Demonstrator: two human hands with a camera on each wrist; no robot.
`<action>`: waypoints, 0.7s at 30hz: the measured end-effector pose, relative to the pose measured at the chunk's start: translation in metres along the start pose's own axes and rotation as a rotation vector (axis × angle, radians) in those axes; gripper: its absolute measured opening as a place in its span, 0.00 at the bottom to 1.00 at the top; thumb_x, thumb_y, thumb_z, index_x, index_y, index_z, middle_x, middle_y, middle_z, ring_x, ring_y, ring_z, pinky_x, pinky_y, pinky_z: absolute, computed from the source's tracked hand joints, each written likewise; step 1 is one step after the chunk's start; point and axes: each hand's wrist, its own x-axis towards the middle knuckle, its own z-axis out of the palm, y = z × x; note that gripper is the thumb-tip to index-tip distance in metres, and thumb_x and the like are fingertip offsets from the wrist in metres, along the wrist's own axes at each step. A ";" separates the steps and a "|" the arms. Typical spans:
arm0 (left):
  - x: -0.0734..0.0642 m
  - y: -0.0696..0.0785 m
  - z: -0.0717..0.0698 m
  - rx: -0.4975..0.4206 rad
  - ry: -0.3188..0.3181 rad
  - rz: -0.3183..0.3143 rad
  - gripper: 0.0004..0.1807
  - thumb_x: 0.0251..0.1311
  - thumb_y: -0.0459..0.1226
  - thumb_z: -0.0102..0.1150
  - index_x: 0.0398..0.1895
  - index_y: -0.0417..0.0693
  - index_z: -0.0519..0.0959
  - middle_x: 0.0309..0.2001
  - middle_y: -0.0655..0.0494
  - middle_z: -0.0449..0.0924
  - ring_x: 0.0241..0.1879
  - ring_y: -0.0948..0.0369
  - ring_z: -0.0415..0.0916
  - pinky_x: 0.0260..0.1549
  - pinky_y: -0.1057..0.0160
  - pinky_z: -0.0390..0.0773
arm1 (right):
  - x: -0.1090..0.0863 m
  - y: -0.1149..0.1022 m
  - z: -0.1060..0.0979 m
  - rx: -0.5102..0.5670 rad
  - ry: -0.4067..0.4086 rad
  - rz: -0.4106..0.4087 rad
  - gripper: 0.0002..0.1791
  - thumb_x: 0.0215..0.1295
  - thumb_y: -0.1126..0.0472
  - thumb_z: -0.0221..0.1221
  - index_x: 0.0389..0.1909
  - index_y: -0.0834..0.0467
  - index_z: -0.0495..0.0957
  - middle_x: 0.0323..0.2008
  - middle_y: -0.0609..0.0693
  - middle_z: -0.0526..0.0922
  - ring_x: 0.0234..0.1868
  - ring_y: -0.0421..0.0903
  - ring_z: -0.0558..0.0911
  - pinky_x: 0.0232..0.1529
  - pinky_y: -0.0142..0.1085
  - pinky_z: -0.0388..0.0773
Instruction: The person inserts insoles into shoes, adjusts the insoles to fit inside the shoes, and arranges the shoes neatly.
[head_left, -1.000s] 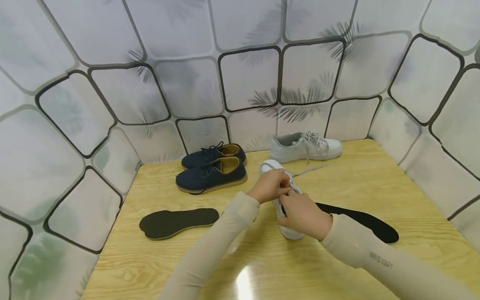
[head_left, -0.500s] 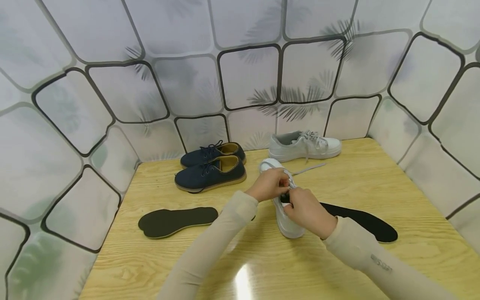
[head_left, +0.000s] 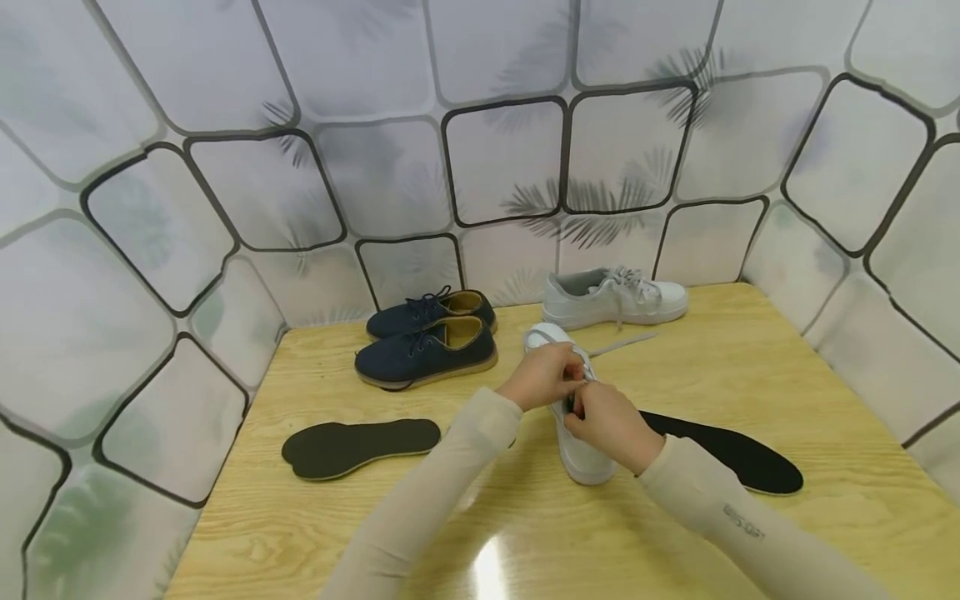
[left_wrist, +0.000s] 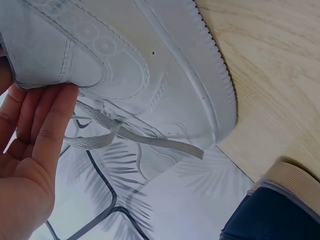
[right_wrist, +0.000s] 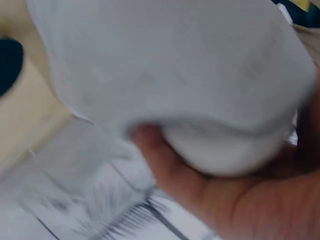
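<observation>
Well inside table side edges (head_left: pixel 247 433), hands (head_left: pixel 542 375) (head_left: pixel 609 423) at nearer white shoe (head_left: pixel 587 461).

I make out small lettering (head_left: pixel 744 521) on the right sleeve (head_left: pixel 712 492), past its cuff (head_left: pixel 670 473), but too blurred to read.

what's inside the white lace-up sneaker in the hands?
Head view: something black shows at the opening of the white lace-up sneaker; can't tell what. The right hand covers much of the opening, so the rest of the inside can't be seen.
</observation>
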 end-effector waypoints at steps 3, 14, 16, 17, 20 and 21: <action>-0.002 -0.001 0.001 -0.021 -0.006 0.015 0.07 0.58 0.36 0.66 0.25 0.48 0.78 0.30 0.60 0.73 0.29 0.67 0.68 0.30 0.73 0.67 | -0.014 -0.014 -0.007 -0.156 0.006 0.017 0.11 0.57 0.62 0.64 0.24 0.66 0.76 0.23 0.55 0.71 0.22 0.48 0.69 0.22 0.39 0.69; -0.003 -0.001 -0.002 -0.022 0.019 -0.016 0.09 0.57 0.36 0.67 0.22 0.49 0.78 0.28 0.61 0.72 0.27 0.67 0.67 0.28 0.73 0.66 | -0.020 -0.011 -0.026 -0.030 -0.031 -0.058 0.19 0.59 0.69 0.62 0.12 0.54 0.68 0.15 0.46 0.66 0.18 0.41 0.65 0.22 0.33 0.63; -0.003 0.000 -0.001 -0.019 0.020 -0.012 0.09 0.56 0.36 0.67 0.22 0.49 0.78 0.28 0.61 0.72 0.27 0.68 0.68 0.28 0.74 0.66 | -0.018 -0.006 -0.023 -0.015 -0.026 -0.066 0.19 0.58 0.70 0.62 0.12 0.55 0.68 0.14 0.45 0.66 0.17 0.40 0.65 0.20 0.32 0.63; -0.003 0.001 0.000 -0.019 0.021 -0.012 0.09 0.56 0.36 0.67 0.22 0.49 0.78 0.28 0.61 0.72 0.27 0.68 0.68 0.28 0.74 0.66 | -0.017 -0.004 -0.022 -0.013 -0.026 -0.070 0.19 0.58 0.70 0.63 0.12 0.55 0.69 0.14 0.45 0.67 0.17 0.40 0.66 0.20 0.32 0.63; -0.002 0.002 0.002 -0.023 0.020 -0.015 0.09 0.56 0.36 0.68 0.22 0.50 0.77 0.28 0.62 0.72 0.27 0.68 0.68 0.28 0.74 0.66 | -0.015 0.002 -0.020 -0.018 -0.030 -0.074 0.17 0.56 0.69 0.64 0.12 0.56 0.71 0.13 0.44 0.69 0.17 0.39 0.67 0.20 0.32 0.65; -0.001 0.003 0.003 -0.024 0.019 -0.016 0.09 0.56 0.36 0.68 0.22 0.50 0.77 0.28 0.62 0.71 0.27 0.68 0.67 0.28 0.73 0.66 | -0.013 0.004 -0.019 -0.016 -0.035 -0.078 0.17 0.54 0.69 0.65 0.11 0.56 0.72 0.13 0.44 0.70 0.17 0.38 0.68 0.19 0.32 0.66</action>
